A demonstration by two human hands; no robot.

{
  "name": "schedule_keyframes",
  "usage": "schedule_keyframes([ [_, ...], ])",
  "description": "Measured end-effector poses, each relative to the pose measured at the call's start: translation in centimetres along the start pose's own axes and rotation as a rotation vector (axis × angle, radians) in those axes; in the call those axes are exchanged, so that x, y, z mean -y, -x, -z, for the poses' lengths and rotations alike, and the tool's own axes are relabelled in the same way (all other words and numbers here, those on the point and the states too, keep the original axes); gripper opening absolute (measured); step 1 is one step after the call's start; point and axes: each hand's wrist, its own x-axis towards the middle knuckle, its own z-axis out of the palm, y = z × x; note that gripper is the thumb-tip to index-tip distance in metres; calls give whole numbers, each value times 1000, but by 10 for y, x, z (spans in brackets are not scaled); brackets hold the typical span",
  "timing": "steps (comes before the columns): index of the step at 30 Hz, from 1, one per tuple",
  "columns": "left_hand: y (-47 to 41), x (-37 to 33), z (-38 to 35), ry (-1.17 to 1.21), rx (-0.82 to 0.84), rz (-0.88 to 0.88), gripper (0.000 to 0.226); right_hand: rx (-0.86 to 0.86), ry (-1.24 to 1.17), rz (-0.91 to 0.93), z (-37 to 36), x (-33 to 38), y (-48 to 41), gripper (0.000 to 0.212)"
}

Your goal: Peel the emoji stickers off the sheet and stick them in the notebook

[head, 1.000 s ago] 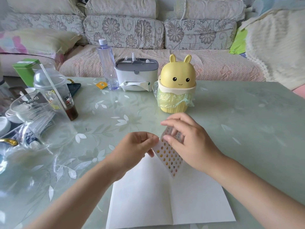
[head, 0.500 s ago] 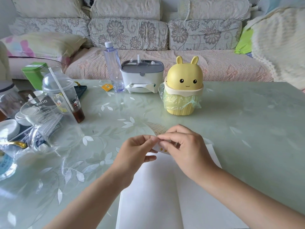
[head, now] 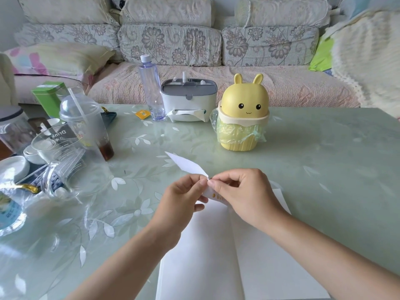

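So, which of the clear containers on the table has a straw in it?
The dome-lidded cup at the left, with dark drink at its bottom. The capped bottle and the glass jug have no straw.

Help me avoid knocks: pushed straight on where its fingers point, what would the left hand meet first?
The right hand, pinching the same sticker sheet right against it; beyond, probably the yellow bunny bin, though depth is unclear.

On the tabletop (head: 324, 159), the tissue box (head: 188, 100) is set just left of the rabbit bin (head: 243, 118), with the water bottle (head: 151, 87) further left. The notebook (head: 216, 256) is laid open well in front of the bin, with the sticker sheet (head: 188, 164) between them. The sofa (head: 173, 44) is placed behind the bin.
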Motion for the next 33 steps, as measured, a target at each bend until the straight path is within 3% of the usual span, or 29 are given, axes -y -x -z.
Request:
schedule_keyframes([
  [6,-1,-4,-1,35,-23,14,16,12,100,36,5,4,1,19],
  [10,1,-4,-8,7,-66,-27,15,-46,236,85,8,9,2,15],
  [17,1,-2,-14,-61,-109,-103,16,-79,272,92,11,9,3,17],
  [23,2,-3,-12,6,-19,-38,22,-8,96,21,12,8,0,21],
  [27,2,-4,-9,82,19,1,20,-1,84,78,11,7,2,18],
  [33,3,-6,-6,-38,22,-43,24,11,49,50,9,7,3,10],
])
